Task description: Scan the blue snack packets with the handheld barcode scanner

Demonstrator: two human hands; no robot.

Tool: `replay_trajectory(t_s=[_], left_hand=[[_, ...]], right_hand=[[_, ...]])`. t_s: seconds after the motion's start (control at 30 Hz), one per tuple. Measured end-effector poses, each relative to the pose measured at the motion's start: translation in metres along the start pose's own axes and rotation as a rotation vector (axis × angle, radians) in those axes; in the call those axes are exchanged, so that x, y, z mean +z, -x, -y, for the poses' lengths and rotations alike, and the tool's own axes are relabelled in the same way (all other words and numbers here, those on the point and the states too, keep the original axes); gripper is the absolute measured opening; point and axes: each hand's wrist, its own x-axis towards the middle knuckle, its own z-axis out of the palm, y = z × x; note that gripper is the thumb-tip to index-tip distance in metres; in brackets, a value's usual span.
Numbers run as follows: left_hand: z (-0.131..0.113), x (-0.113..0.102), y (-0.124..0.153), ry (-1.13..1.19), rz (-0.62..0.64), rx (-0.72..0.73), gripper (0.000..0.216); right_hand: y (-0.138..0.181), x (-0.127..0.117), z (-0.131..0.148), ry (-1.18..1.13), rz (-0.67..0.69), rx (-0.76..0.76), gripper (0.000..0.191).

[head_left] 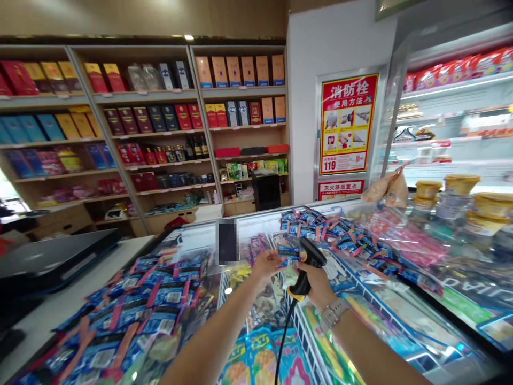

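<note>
Left hand (266,264): pinched on blue packet (288,252), print illegible | right hand (317,280): curled round barcode scanner (313,253) | far right: red sign (348,125), "消防栓 使用方法", "119"

Your left hand (267,264) and right hand (316,280) lie above the freezer (196,238), between a left pile (148,305) and a right pile (348,239) of packets on top. One packet (288,252) sits between your hands; the scanner (300,287) is in the right. Tubs (489,206) stand stacked farther right, the counter (136,247) at your left. Behind, shelves (248,127) hold boxes (233,72), left of a poster (348,128).
</note>
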Motion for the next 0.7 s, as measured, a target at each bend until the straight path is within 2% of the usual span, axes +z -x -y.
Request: replay_trajectory(t_s=[0.17,0.3,0.37,0.5,0.6,0.7], left_hand=[[-0.019,-0.067,0.051,-0.047,-0.154,0.059,0.041],[-0.028,-0.102,0.074,-0.016,-0.252,0.14,0.04],[-0.028,-0.11,0.077,0.047,-0.287,0.204,0.04],[-0.022,-0.113,0.075,0.1,-0.325,0.252,0.038],[-0.019,-0.112,0.072,0.101,-0.323,0.243,0.037],[-0.019,-0.113,0.072,0.118,-0.331,0.246,0.035]], right_hand=[[0.025,0.025,-0.034,0.152,0.061,0.027,0.029],[0.035,0.034,-0.043,0.219,0.153,-0.024,0.029],[0.039,0.031,-0.041,0.328,0.257,-0.02,0.028],[0.053,0.019,-0.033,0.721,0.519,-0.091,0.024],[0.066,0.014,-0.028,1.001,0.582,-0.237,0.022],[0.076,0.015,-0.023,1.171,0.568,-0.325,0.021]])
